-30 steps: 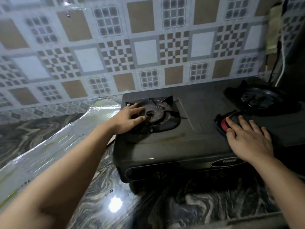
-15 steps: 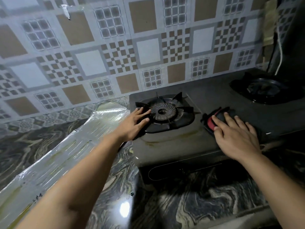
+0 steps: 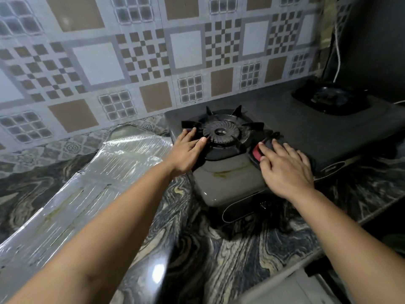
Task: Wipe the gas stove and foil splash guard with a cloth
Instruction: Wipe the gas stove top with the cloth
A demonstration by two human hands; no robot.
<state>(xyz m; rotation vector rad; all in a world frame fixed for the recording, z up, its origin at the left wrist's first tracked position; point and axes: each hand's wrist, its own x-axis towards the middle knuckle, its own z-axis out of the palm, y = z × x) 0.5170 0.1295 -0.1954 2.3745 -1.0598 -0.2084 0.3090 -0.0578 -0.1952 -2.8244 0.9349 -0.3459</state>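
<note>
- On the gas stove (image 3: 306,130), right hand (image 3: 285,170) presses flat the cloth (image 3: 260,150); stains at 6 o'clock remain.
- Left hand (image 3: 186,152), fingers spread, steadies the burner (image 3: 221,132).
- Foil splash guard (image 3: 87,189) at 9 o'clock looks unwiped.

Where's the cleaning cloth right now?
In the head view, the cloth lies on the gas stove top, just right of the left burner, pressed flat under the right hand.

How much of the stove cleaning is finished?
Nothing looks finished yet. The right hand presses a dark and red cloth on the gas stove beside the left burner, while the left hand rests at that burner's edge. A brownish stain still shows on the stove's front corner. The foil splash guard lies streaked on the counter, unwiped.
</note>
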